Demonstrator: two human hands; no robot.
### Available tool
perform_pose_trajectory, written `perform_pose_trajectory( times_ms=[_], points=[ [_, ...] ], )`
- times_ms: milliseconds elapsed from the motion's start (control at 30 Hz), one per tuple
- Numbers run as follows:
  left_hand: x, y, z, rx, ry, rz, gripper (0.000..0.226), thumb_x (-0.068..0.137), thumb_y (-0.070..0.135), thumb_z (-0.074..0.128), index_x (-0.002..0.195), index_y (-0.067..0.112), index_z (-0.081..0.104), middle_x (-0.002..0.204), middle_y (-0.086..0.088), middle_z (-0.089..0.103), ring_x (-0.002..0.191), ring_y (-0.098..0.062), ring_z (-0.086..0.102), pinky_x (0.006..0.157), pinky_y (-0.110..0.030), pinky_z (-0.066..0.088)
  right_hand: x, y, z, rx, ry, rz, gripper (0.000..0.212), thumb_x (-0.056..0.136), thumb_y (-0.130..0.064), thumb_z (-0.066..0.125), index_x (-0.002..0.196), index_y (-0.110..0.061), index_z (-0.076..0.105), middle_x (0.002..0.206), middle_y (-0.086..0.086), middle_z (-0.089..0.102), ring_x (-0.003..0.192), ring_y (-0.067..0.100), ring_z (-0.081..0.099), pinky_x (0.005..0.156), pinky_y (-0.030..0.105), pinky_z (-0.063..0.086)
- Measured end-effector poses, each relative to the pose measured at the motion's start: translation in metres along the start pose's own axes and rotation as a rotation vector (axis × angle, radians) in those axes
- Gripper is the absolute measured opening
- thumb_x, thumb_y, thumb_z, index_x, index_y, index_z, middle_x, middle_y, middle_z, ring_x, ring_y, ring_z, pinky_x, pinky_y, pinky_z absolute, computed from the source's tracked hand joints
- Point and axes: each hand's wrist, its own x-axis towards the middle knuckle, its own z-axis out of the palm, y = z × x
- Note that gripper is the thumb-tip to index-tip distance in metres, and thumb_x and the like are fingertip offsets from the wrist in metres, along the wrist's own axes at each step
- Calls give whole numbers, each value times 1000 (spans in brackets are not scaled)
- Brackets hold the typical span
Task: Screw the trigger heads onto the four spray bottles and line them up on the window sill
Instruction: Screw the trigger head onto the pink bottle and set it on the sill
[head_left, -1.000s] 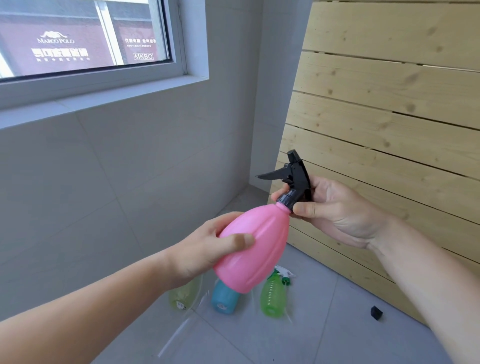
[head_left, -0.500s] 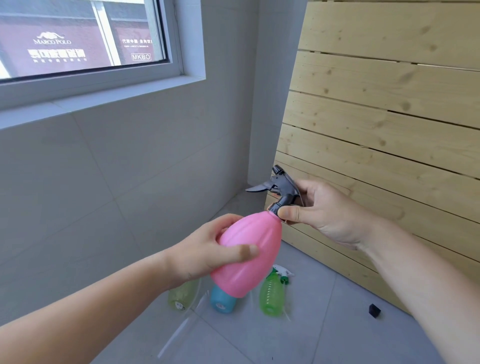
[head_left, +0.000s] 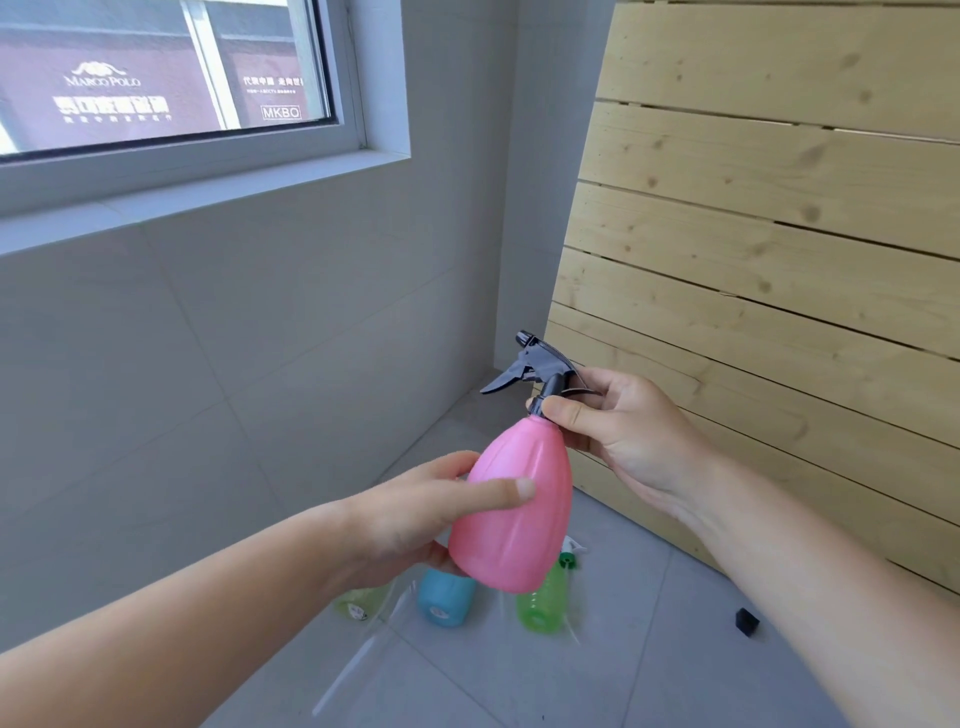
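From the head camera, a person holds a pink spray bottle (head_left: 511, 512) up in front of a grey tiled wall. The left hand (head_left: 415, 512) wraps around its belly, thumb lying across the front. The right hand (head_left: 618, 423) pinches the collar of the black trigger head (head_left: 537, 364) sitting on the bottle's neck. Below, on the grey floor (head_left: 519, 675), lie a blue bottle (head_left: 447, 597), a green bottle (head_left: 543, 597) and a yellowish bottle (head_left: 361, 603). The window sill (head_left: 208, 195) runs along the upper left; wooden slats (head_left: 779, 234) lean at right.
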Motion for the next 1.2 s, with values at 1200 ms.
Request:
perform_pose_trajectory(
  times_ms=[1200],
  points=[
    [8, 3, 13, 11, 60, 343, 83, 58, 46, 85, 134, 28, 54, 125, -2, 71, 112, -19, 71, 90, -35, 62, 0, -14, 16, 285, 25, 3, 33, 97, -21, 59, 119, 2, 64, 103, 14, 78, 101, 27, 72, 97, 44, 54]
  ],
)
